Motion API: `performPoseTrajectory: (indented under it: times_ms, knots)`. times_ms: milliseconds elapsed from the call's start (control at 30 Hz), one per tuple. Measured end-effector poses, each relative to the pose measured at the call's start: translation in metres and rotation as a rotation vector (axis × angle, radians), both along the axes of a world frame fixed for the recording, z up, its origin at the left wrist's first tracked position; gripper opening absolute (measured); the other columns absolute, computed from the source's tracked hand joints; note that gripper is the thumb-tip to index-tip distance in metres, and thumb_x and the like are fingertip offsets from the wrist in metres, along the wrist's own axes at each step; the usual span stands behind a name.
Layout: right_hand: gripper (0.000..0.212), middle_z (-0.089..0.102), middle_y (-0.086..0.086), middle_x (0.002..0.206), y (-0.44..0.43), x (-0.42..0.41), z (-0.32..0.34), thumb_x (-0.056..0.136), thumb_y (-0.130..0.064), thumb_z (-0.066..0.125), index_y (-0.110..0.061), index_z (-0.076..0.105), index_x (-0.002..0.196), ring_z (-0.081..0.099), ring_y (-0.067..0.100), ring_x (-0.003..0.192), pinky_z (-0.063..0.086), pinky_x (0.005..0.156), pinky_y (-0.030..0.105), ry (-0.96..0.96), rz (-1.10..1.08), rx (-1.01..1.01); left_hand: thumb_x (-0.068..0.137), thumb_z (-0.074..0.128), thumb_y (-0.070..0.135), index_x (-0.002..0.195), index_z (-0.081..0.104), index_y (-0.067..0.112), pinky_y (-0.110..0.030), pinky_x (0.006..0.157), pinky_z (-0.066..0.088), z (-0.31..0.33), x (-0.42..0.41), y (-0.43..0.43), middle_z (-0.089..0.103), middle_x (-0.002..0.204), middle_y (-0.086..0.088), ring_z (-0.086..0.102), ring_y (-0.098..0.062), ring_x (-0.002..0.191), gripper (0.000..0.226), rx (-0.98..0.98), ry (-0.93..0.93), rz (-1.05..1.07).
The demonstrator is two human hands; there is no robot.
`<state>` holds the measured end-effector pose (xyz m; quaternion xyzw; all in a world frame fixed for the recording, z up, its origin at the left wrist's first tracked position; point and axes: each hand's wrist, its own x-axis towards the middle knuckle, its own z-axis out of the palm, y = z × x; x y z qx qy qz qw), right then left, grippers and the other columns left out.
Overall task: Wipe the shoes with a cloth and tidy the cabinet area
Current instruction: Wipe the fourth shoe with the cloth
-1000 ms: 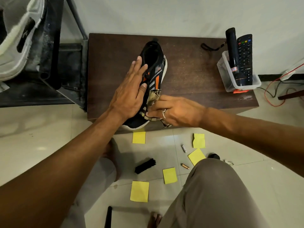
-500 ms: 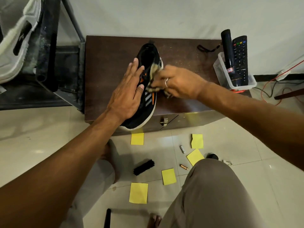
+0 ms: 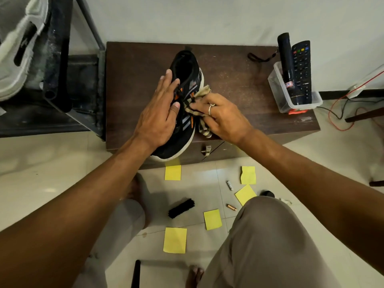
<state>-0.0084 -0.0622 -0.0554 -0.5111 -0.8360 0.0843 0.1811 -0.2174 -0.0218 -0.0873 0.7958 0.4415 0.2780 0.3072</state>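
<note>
Nearest, on the floor, lie yellow sticky notes [image 3: 175, 240], a black brush [image 3: 181, 208] and small batteries [image 3: 230, 185], not yet tidied. Beyond them the shoe [image 3: 187, 127] sits on the low cabinet [image 3: 239, 80], toe overhanging the near edge, heel far. The left hand [image 3: 158, 115] lies flat over the laces, fingers straight, pinning it. Just right of it, the right hand [image 3: 220, 119] has its fingers bunched round the striped cloth [image 3: 204, 92], pressed against the shoe's right side. The shoe looks light, soft on top and likely to skid, so a hold over the laces suits. The limp cloth needs wadding. Far right stands a clear tub [image 3: 295, 100].
</note>
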Motion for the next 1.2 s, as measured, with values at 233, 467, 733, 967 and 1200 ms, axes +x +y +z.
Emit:
performPoseTrajectory:
  times_ms: [233, 467, 733, 967, 1200]
  knots:
    - [0.039, 0.066, 0.015, 0.122, -0.053, -0.02, -0.002, 0.099, -0.013, 0.047, -0.006, 0.067, 0.131, 0.064, 0.03, 0.109, 0.054, 0.097, 0.037, 0.005, 0.207, -0.127, 0.106, 0.036, 0.022, 0.161, 0.022, 0.014, -0.013, 0.12, 0.008, -0.002, -0.001, 0.001, 0.005, 0.171, 0.0, 0.001, -0.011, 0.156, 0.057, -0.003, -0.031, 0.0]
    - [0.039, 0.064, 0.009, 0.109, -0.051, -0.048, 0.009, 0.093, -0.021, 0.045, -0.007, 0.076, 0.113, 0.059, 0.019, 0.097, 0.054, 0.083, 0.03, -0.007, 0.079, -0.195, 0.106, 0.037, 0.02, 0.161, 0.022, 0.016, -0.005, 0.115, 0.004, -0.002, 0.0, 0.001, 0.003, 0.171, 0.0, -0.002, -0.013, 0.157, 0.057, -0.056, -0.086, 0.027]
    - [0.027, 0.061, 0.009, 0.115, -0.059, -0.07, 0.018, 0.093, -0.009, 0.057, -0.006, 0.073, 0.114, 0.059, 0.026, 0.105, 0.056, 0.081, 0.043, -0.091, 0.017, -0.294, 0.107, 0.038, 0.017, 0.162, 0.016, 0.017, -0.037, 0.128, 0.005, 0.0, 0.005, -0.002, -0.004, 0.171, 0.002, -0.01, -0.014, 0.156, 0.059, -0.133, -0.111, 0.112]
    - [0.032, 0.061, 0.007, 0.123, -0.059, -0.06, 0.027, 0.093, -0.01, 0.056, -0.009, 0.073, 0.119, 0.061, 0.024, 0.109, 0.056, 0.086, 0.038, -0.111, -0.009, -0.318, 0.108, 0.037, 0.019, 0.162, 0.015, 0.017, -0.053, 0.125, 0.015, 0.0, 0.007, 0.0, -0.004, 0.171, 0.0, -0.009, -0.017, 0.156, 0.059, -0.08, -0.032, 0.099]
    - [0.031, 0.062, -0.004, 0.11, -0.075, -0.065, 0.024, 0.089, -0.003, 0.059, -0.007, 0.076, 0.115, 0.058, 0.008, 0.096, 0.049, 0.089, 0.017, 0.073, 0.065, -0.43, 0.108, 0.037, 0.02, 0.162, 0.016, 0.017, -0.052, 0.126, 0.016, -0.001, 0.006, 0.001, -0.003, 0.171, 0.001, -0.008, -0.015, 0.156, 0.058, -0.075, -0.014, 0.095]
